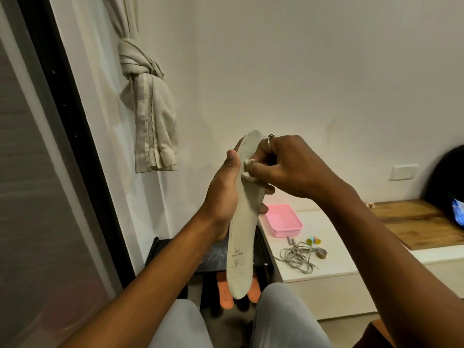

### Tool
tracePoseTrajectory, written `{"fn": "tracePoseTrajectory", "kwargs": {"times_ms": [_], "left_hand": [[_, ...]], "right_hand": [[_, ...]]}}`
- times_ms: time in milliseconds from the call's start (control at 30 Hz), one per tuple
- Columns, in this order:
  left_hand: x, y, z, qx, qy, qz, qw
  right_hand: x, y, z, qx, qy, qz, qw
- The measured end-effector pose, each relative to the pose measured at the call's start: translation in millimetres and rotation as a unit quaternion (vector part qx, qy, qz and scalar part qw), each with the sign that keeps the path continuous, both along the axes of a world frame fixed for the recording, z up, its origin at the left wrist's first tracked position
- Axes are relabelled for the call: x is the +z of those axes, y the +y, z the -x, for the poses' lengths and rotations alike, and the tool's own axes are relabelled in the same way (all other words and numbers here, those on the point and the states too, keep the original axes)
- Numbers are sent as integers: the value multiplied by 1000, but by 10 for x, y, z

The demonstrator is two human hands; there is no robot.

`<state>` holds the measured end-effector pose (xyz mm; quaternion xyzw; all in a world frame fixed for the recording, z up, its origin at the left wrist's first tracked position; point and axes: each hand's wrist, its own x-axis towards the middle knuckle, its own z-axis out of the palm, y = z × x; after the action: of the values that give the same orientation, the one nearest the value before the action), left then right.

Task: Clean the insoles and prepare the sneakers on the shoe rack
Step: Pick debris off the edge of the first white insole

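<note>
Writing: small dark print near the heel end of the insole point(244, 222), too blurred to read.
Insole look: pale grey-green, thin, speckled with dark marks at the heel.
Insole position: held upright, toe end up, in front of the white wall, above the lap.
Left hand point(221, 194): wrapped round the insole's middle, thumb on its left edge, fingertips showing at its right.
Right hand point(288, 164): ringed, pinches a small white wad point(248, 169) against the insole's upper face.
Nearby: pink tray point(288, 232) and grey laces point(297, 256) on the white cabinet.

Matt grey insole point(244, 229); glossy pink plastic tray point(283, 223).
</note>
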<state>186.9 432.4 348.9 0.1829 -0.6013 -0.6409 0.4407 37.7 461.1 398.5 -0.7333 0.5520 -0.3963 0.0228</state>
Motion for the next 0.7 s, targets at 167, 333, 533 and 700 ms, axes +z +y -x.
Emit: {"fn": "tracePoseTrajectory", "kwargs": {"times_ms": [167,333,533,700], "left_hand": [[34,59,-31,-23,-23,0,999],[-3,88,20,-43,-45,-7,998],[48,28,-52,4,-2,-61,998],[67,-2,-81,8,9,-92,996]], "right_hand": [[-100,-99,-24,-125,12,182,975],[-55,-100,45,-100,-50,225,968],[-87,5,-57,107,12,89,990],[-95,-54,-22,164,54,103,980]]}}
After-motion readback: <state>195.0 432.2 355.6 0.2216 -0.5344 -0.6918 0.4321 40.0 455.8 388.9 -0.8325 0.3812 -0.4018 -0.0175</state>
